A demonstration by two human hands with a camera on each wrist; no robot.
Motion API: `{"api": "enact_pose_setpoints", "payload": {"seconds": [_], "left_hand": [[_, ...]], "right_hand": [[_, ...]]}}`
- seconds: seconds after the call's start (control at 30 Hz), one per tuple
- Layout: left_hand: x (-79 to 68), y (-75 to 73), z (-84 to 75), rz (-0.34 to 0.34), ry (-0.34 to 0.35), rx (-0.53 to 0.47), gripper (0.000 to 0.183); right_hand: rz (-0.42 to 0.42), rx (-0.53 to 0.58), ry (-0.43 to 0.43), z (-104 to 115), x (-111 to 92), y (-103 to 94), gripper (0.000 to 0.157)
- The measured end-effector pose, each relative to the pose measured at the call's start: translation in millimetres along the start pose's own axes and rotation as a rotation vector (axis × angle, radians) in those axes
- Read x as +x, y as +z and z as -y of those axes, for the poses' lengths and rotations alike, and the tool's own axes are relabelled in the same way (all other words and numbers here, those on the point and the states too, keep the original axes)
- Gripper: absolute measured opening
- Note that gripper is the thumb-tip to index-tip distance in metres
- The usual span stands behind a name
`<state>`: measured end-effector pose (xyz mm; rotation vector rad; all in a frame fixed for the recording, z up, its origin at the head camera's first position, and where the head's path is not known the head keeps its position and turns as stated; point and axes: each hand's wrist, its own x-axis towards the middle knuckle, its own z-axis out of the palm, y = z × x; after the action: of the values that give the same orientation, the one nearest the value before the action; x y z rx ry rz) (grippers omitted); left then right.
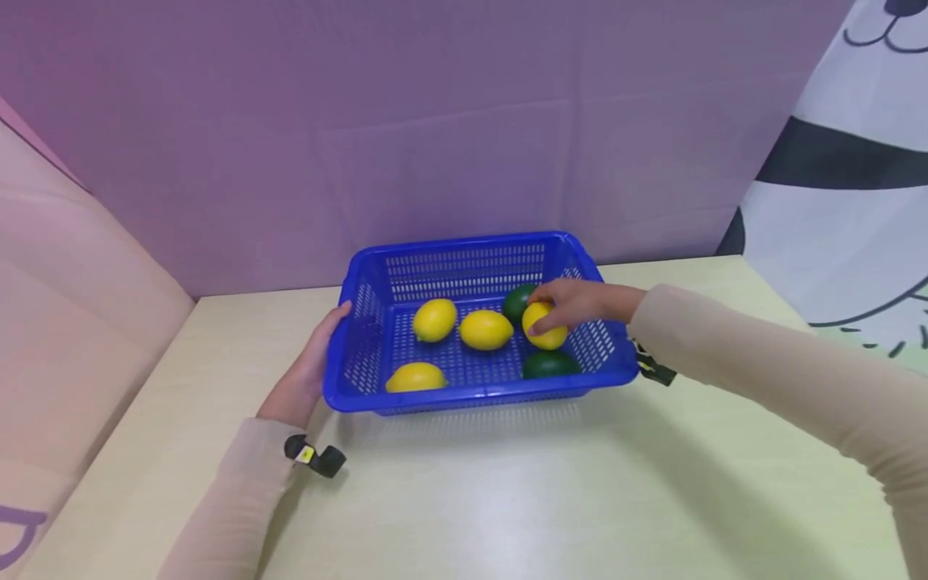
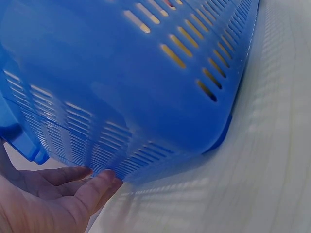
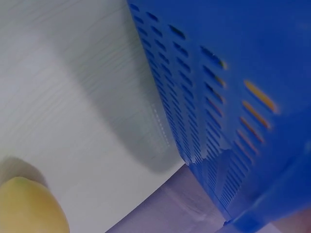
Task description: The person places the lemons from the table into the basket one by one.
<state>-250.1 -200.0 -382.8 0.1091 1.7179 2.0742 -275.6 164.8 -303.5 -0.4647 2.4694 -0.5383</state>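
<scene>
A blue slotted plastic basket (image 1: 478, 392) stands on the table. My left hand (image 1: 312, 354) holds its left end, a digit at the rim and fingertips against the outer wall, as the left wrist view shows. Over the basket's right end, my right hand (image 1: 576, 302) grips a yellow lemon (image 1: 547, 334) between thumb and fingers. Several other lemons lie inside, one in the middle (image 1: 486, 330), one further left (image 1: 435, 320) and one at the front wall (image 1: 416, 377). Two dark green oval fruits (image 1: 549, 364) flank the held lemon, front and back; the back one (image 1: 518, 302) is partly covered.
In the right wrist view a yellow rounded fruit (image 3: 31, 208) sits on the table outside the basket. A purple cloth (image 1: 464, 121) rises behind the pale wooden table (image 1: 471, 499). Printed cloths border the left (image 1: 58, 282) and right (image 1: 848, 234) sides.
</scene>
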Motion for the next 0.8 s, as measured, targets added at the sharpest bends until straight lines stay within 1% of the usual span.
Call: {"api": "enact_pose_setpoints", "payload": {"seconds": [0.3,0.53,0.8], "left_hand": [[0.4,-0.4,0.1,-0.004,0.001,-0.005,0.073],[-0.1,-1.0,0.8,0.005,-0.002,0.004,0.073],[0.3,-1.0,0.6,-0.004,-0.009,0.028,0.074]], "right_hand": [[-0.013,-0.045,0.004,-0.2,2.9,1.9,0.058],[-0.019,-0.046,0.011,0.2,5.7,4.3,0.058],[-0.035,-0.044,0.026,0.7,6.6,5.8,0.056]]}}
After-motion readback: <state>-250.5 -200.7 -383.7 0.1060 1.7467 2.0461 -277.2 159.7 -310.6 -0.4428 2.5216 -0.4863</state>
